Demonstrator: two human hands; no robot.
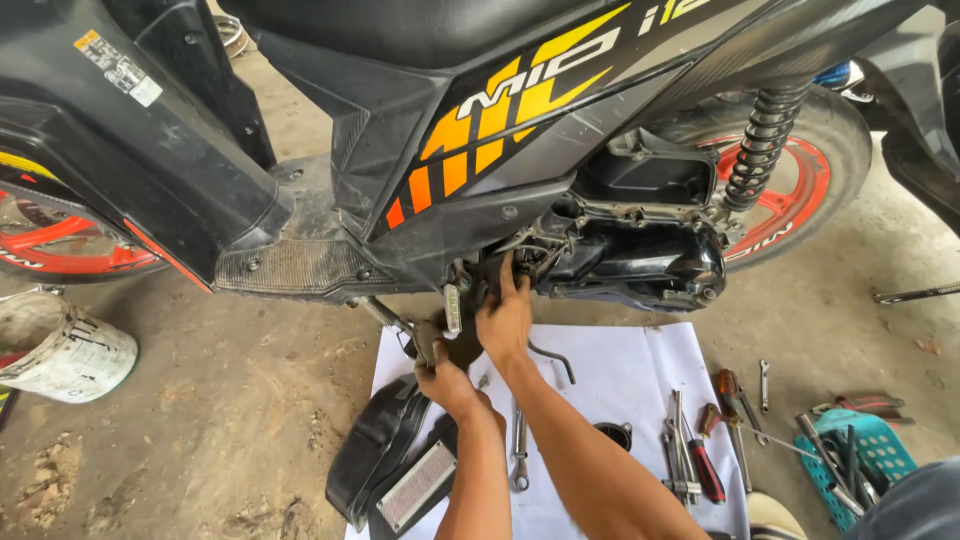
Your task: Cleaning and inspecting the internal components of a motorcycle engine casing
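Scooter's lower panel [390, 470] already lies off on the white sheet [620, 370]; my left hand [447, 382] grips a dark bracket [432, 340], right hand [505, 318] spread against the engine [640, 262].

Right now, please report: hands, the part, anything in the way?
Left hand grips dark metal part under scooter. Right hand reaches up beside engine. Removed black cover lies below.

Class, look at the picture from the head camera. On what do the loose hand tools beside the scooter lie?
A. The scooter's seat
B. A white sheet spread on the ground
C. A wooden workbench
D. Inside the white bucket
B. The wrenches and screwdrivers lie on a white sheet spread on the concrete floor under the scooter; the white bucket stands apart at the left.
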